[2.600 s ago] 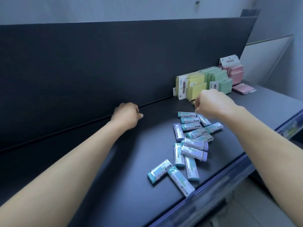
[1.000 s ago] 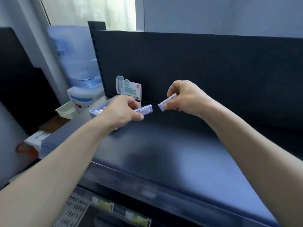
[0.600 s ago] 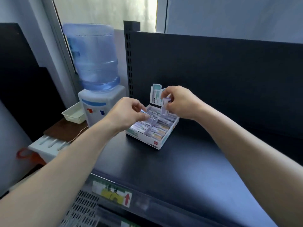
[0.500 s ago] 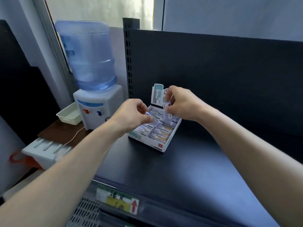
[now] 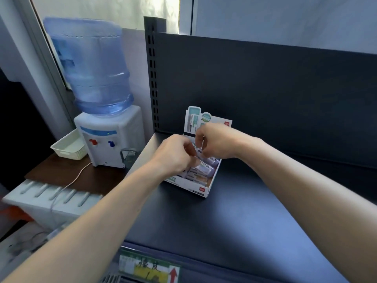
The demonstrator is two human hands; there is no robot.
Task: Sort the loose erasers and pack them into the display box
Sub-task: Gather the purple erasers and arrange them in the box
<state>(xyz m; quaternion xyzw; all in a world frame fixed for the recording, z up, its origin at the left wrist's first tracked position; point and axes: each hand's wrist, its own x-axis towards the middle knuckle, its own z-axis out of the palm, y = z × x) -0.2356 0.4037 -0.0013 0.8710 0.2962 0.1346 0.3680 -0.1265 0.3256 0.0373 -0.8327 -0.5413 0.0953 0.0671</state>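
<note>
Both hands are hovering together over the display box [image 5: 201, 187], fingers curled and nearly touching one another. The left hand [image 5: 174, 155] is pinching inward from the near-left side, its fingertips pressing down among the packed erasers [image 5: 201, 169]; whether it is gripping one of them or only nudging them is not clear, since motion blur is smearing that spot. The right hand [image 5: 218, 142] is bending down from the back of the box, thumb and forefinger closing on something small and pale at the box's rear row, though the object itself is too hidden to name with certainty. The erasers are lying in rows inside the box, lilac and white wrappers showing past the left knuckles toward the right wall. The box is sitting on the dark shelf [image 5: 234, 221], close to the shelf's left end and just in front of the dark back panel [image 5: 275, 88], with its printed header card [image 5: 193, 119] standing upright behind the right hand. Beyond the shelf's left edge, a water dispenser [image 5: 108, 137] carrying a blue bottle [image 5: 91, 66] is standing on a brown table [image 5: 67, 174], with a cream basket [image 5: 67, 147] beside it. A yellow price label [image 5: 149, 269] is showing on the shelf's front rail.
</note>
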